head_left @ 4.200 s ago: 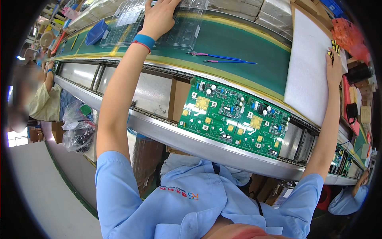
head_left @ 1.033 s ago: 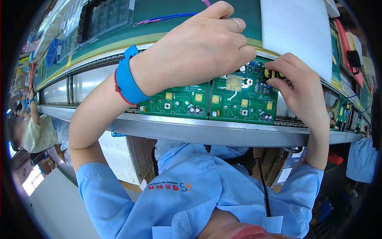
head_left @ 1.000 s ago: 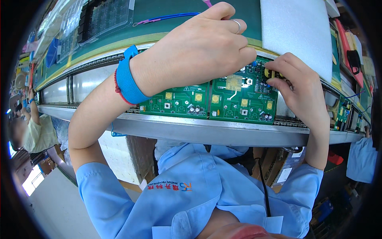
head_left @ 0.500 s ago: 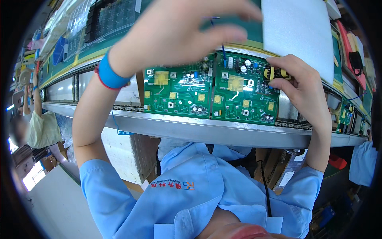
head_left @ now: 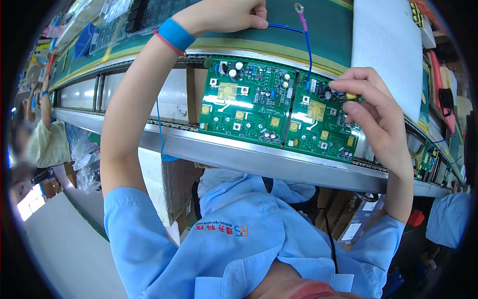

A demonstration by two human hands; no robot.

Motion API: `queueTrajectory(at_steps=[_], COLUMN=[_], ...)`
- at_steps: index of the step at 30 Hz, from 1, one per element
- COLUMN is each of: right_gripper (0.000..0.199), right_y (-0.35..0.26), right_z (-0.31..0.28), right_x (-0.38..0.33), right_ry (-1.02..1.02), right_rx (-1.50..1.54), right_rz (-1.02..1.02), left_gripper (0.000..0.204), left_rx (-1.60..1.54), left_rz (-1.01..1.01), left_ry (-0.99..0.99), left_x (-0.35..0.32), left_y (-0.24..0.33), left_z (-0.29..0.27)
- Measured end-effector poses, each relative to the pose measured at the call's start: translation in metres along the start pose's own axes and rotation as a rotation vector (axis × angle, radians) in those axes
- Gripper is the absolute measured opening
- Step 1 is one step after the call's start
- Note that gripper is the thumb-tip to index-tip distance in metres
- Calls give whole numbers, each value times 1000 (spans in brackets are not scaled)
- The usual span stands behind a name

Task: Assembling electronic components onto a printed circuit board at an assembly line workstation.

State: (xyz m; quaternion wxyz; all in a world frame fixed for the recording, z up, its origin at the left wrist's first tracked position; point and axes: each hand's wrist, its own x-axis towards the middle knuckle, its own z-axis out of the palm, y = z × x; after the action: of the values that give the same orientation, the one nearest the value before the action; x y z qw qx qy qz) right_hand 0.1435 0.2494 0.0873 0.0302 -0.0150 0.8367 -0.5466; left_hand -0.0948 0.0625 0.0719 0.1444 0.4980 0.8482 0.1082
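Observation:
My left hand [head_left: 231,16], a blue band on its wrist, is beyond the rail with thumb and fingers closed on the end of a blue wire [head_left: 286,27]. That wire meets or crosses another blue lead, which runs from a ring terminal [head_left: 299,8] with a pink sleeve down to the right-hand green circuit board [head_left: 311,134]. Over that board's far right part, my right hand [head_left: 376,104] pinches a small yellow-and-black transformer [head_left: 351,96], its pins showing and its body partly hidden by fingers. A second green circuit board [head_left: 244,104] lies alongside on the left.
Both boards lie on a conveyor with metal rails [head_left: 259,159]. White foam [head_left: 386,45] rests on the green bench [head_left: 328,30] behind. Clear plastic trays [head_left: 154,17] stand far left, and more boards [head_left: 429,159] sit farther right. Another person [head_left: 47,144] is at the left.
My left hand has drawn back left from above the boards and now grips the blue wire. The transformer in my right hand has turned, showing its pins. The whole view has shifted somewhat.

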Motion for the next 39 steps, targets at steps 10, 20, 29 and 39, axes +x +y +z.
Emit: queueTrajectory(at_steps=[10,20,29,39], right_gripper=[31,45,44,36], right_y=[-7,-21,-28,-28], right_z=[66,77,79,75], right_x=[52,65,70,71], right_ry=[32,-22,-41,-74], right_rx=[-612,-879,-938,-919], right_rz=[-376,-274,-285,-239], left_gripper=[12,6,6,7], left_rx=[-275,-311,62,235], left_rz=[100,355,333,405], left_ry=[535,669,505,277], left_x=[-25,-63,-102,-99], left_y=[-3,-15,-19,-12], left_z=[-4,-5,-9,-4])
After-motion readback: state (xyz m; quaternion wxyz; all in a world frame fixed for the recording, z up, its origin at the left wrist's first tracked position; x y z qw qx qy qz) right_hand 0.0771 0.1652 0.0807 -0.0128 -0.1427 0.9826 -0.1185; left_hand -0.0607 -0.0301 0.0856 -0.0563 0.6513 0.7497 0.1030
